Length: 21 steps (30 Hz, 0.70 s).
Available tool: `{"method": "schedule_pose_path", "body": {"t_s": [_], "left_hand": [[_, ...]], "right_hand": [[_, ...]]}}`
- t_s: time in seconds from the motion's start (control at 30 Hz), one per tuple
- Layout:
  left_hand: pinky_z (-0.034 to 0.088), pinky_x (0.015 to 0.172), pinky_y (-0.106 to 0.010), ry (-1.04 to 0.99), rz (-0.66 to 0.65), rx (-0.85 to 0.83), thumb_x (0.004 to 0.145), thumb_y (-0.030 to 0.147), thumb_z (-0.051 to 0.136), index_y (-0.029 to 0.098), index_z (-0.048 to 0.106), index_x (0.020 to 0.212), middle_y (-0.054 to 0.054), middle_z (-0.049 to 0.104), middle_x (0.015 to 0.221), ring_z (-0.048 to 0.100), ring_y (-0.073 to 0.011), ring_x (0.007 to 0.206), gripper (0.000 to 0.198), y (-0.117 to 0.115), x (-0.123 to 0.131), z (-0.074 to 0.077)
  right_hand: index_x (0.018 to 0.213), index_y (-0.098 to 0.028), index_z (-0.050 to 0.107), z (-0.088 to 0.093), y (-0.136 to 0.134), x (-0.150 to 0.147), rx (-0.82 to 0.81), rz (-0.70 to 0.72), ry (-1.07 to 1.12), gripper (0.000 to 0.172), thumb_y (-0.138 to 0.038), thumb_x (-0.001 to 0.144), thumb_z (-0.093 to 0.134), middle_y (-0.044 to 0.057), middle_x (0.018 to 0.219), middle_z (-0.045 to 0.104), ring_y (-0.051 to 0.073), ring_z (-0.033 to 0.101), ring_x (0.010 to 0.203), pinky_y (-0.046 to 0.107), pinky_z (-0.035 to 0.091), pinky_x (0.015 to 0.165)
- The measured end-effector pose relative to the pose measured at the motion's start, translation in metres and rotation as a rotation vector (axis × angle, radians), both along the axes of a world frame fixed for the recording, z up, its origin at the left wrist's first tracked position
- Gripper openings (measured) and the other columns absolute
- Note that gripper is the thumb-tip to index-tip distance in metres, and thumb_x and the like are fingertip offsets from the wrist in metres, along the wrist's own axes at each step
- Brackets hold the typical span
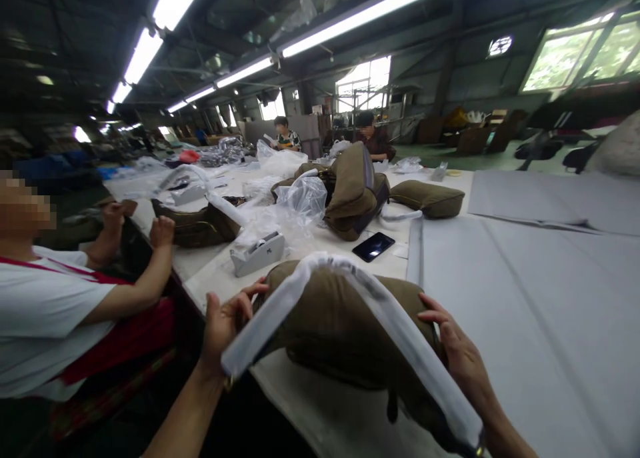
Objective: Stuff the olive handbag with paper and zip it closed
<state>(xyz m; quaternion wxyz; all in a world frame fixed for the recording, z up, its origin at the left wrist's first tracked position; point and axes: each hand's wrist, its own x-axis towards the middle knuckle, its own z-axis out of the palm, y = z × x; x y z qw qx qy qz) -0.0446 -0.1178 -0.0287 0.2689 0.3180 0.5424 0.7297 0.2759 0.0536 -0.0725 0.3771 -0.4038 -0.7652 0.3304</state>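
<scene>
An olive-brown bag (335,331) lies on the white table (310,405) right in front of me. Its handle, wrapped in a white foam sleeve (350,291), arches over the top. My left hand (227,321) grips the left end of the wrapped handle and the bag's side. On the right, my right hand (457,355) rests with fingers spread against the bag, close to the sleeve's lower end.
A tape dispenser (257,253) and a black phone (373,246) lie just beyond the bag. More olive bags (353,195) and clear plastic wrap (300,201) fill the table's middle. A grey sheet stack (525,298) covers the right. A person in a white shirt (55,311) sits at left; two others sit far back.
</scene>
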Motion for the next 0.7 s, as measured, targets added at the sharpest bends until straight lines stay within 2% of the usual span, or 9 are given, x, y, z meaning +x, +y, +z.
{"method": "schedule_pose_path", "body": {"t_s": [0.1, 0.17, 0.23, 0.3, 0.4, 0.47, 0.53, 0.63, 0.7], "left_hand": [[0.045, 0.095, -0.045, 0.443, -0.052, -0.301, 0.082, 0.063, 0.041, 0.018, 0.057, 0.058, -0.010, 0.068, 0.102, 0.056, -0.0281, 0.111, 0.054, -0.011, -0.008, -0.015], [0.046, 0.093, -0.046, 0.588, -0.025, -0.443, 0.080, 0.057, 0.049, 0.018, 0.062, 0.072, -0.010, 0.067, 0.103, 0.060, -0.0273, 0.103, 0.042, -0.008, -0.010, -0.025], [0.041, 0.098, -0.046, 0.612, 0.080, -0.437, 0.082, 0.052, 0.050, 0.018, 0.063, 0.086, -0.010, 0.064, 0.110, 0.058, -0.0262, 0.106, 0.037, 0.004, -0.010, -0.025], [0.031, 0.106, -0.046, 0.695, 0.201, -0.396, 0.086, 0.049, 0.044, 0.018, 0.059, 0.104, -0.011, 0.056, 0.124, 0.048, -0.0250, 0.121, 0.039, 0.021, -0.008, -0.016], [0.018, 0.111, -0.054, 1.040, 0.297, -0.406, 0.093, 0.043, 0.032, 0.016, 0.046, 0.128, -0.012, 0.035, 0.146, 0.024, -0.0257, 0.138, 0.046, 0.051, 0.001, -0.008], [0.012, 0.108, -0.063, 1.317, 0.253, -0.482, 0.095, 0.042, 0.027, 0.016, 0.035, 0.137, -0.011, 0.028, 0.149, 0.018, -0.0281, 0.140, 0.050, 0.070, 0.008, -0.017], [0.011, 0.107, -0.065, 1.478, 0.173, -0.558, 0.094, 0.046, 0.029, 0.017, 0.031, 0.140, -0.009, 0.026, 0.149, 0.018, -0.0298, 0.139, 0.055, 0.087, 0.010, -0.035], [0.015, 0.109, -0.061, 1.519, 0.131, -0.643, 0.093, 0.049, 0.032, 0.016, 0.029, 0.142, -0.007, 0.024, 0.150, 0.018, -0.0287, 0.139, 0.059, 0.105, 0.004, -0.056], [0.017, 0.110, -0.059, 1.468, 0.086, -0.690, 0.094, 0.048, 0.029, 0.017, 0.028, 0.142, -0.005, 0.023, 0.150, 0.018, -0.0274, 0.140, 0.057, 0.113, -0.003, -0.056]], "right_hand": [[0.083, -0.021, 0.060, -0.005, 0.026, 0.002, -0.031, 0.087, -0.052, 0.037, -0.051, 0.088, 0.038, 0.009, 0.136, 0.047, 0.024, 0.046, 0.123, 0.039, 0.043, 0.097], [0.085, -0.019, 0.060, -0.002, 0.042, -0.002, 0.067, 0.143, -0.196, 0.036, -0.051, 0.084, 0.043, 0.013, 0.134, 0.048, 0.026, 0.047, 0.122, 0.041, 0.044, 0.095], [0.092, -0.016, 0.062, 0.010, 0.050, -0.013, 0.279, 0.114, -0.309, 0.040, -0.051, 0.084, 0.043, 0.018, 0.131, 0.050, 0.030, 0.045, 0.124, 0.047, 0.041, 0.098], [0.109, -0.013, 0.060, 0.029, 0.047, -0.032, 0.525, 0.024, -0.397, 0.049, -0.050, 0.088, 0.037, 0.020, 0.134, 0.046, 0.034, 0.037, 0.129, 0.053, 0.037, 0.099], [0.132, -0.015, 0.045, 0.043, 0.034, -0.065, 0.796, -0.035, -0.505, 0.053, -0.046, 0.093, 0.030, 0.016, 0.147, 0.027, 0.034, 0.021, 0.137, 0.060, 0.029, 0.100], [0.137, -0.018, 0.041, 0.030, 0.034, -0.083, 0.861, 0.009, -0.593, 0.054, -0.047, 0.093, 0.030, 0.015, 0.148, 0.025, 0.034, 0.020, 0.137, 0.065, 0.023, 0.100], [0.138, -0.020, 0.039, 0.005, 0.046, -0.092, 0.834, 0.070, -0.674, 0.059, -0.054, 0.091, 0.031, 0.014, 0.147, 0.028, 0.035, 0.024, 0.135, 0.067, 0.020, 0.099], [0.142, -0.022, 0.032, -0.023, 0.070, -0.094, 0.698, 0.104, -0.779, 0.066, -0.061, 0.088, 0.032, 0.011, 0.148, 0.027, 0.032, 0.024, 0.136, 0.064, 0.020, 0.102], [0.143, -0.023, 0.029, -0.020, 0.079, -0.097, 0.595, 0.125, -0.846, 0.066, -0.060, 0.089, 0.031, 0.010, 0.149, 0.024, 0.031, 0.021, 0.137, 0.062, 0.019, 0.103]]}}
